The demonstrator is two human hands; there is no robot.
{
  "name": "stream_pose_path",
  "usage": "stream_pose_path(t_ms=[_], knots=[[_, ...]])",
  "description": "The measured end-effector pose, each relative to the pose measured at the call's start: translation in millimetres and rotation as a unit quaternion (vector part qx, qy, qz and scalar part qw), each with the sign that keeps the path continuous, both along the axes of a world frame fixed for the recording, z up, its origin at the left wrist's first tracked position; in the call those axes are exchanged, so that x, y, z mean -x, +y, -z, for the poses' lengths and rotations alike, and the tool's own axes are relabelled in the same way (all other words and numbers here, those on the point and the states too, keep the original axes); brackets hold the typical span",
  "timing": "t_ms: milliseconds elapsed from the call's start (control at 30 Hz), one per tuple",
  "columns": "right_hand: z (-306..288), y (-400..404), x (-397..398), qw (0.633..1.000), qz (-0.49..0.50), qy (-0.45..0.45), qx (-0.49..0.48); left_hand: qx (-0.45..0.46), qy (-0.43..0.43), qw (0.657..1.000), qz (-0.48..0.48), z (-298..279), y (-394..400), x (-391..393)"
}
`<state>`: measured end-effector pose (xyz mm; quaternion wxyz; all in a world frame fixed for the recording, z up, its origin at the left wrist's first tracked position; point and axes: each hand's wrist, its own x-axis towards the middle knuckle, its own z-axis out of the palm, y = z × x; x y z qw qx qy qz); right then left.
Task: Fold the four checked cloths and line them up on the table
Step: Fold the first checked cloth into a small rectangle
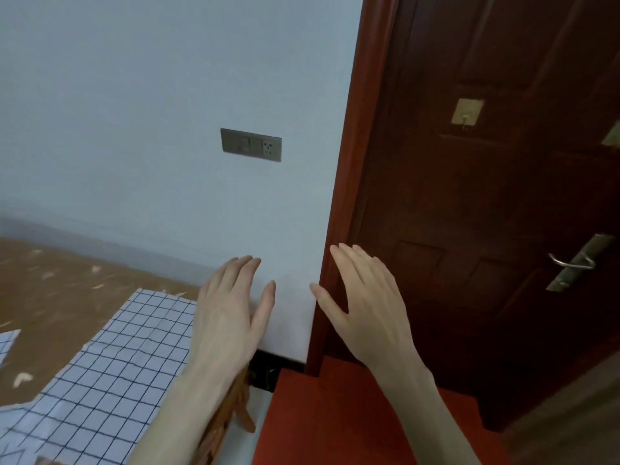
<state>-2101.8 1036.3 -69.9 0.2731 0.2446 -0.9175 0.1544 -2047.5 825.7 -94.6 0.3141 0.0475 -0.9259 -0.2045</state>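
Observation:
A white checked cloth (124, 360) with dark grid lines lies spread and slightly rumpled on the brown table (57, 290) at the lower left. A corner of another checked cloth (7, 342) shows at the left edge. My left hand (231, 317) is raised above the table's right edge, fingers straight, holding nothing. My right hand (365, 307) is raised beside it in front of the door frame, fingers straight and spread, also empty. Both hands are off the cloths.
A pale wall with a switch and socket plate (251, 144) stands behind the table. A dark red door (486, 196) with a metal handle (573, 263) fills the right. Red floor (335, 417) lies below. A wooden chair part (235, 407) shows under my left forearm.

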Motion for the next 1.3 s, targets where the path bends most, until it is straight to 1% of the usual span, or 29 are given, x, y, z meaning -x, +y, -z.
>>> stream_pose_path(t_ms=[167, 333, 533, 767, 933, 1100, 1300], knots=[[-1, -37, 64, 0.999, -0.052, -0.006, 0.003, 0.002, 0.005, 0.999, -0.043, 1, -32, 52], [4, -81, 120, 0.992, -0.121, -0.024, 0.007, 0.002, -0.011, 0.996, -0.090, 2, -61, 80], [18, -141, 178, 0.978, -0.205, -0.046, -0.004, 0.012, -0.023, 0.985, -0.170, 15, -99, 111], [26, -211, 249, 0.944, -0.327, -0.046, 0.006, 0.016, -0.046, 0.952, -0.302, 21, -131, 137], [35, -246, 279, 0.911, -0.406, -0.074, -0.003, 0.016, -0.049, 0.921, -0.386, 25, -139, 144], [58, -281, 286, 0.880, -0.463, -0.106, -0.025, 0.010, -0.074, 0.888, -0.453, 42, -148, 130], [96, -320, 268, 0.845, -0.510, -0.149, -0.058, 0.001, -0.106, 0.864, -0.492, 79, -172, 104]])
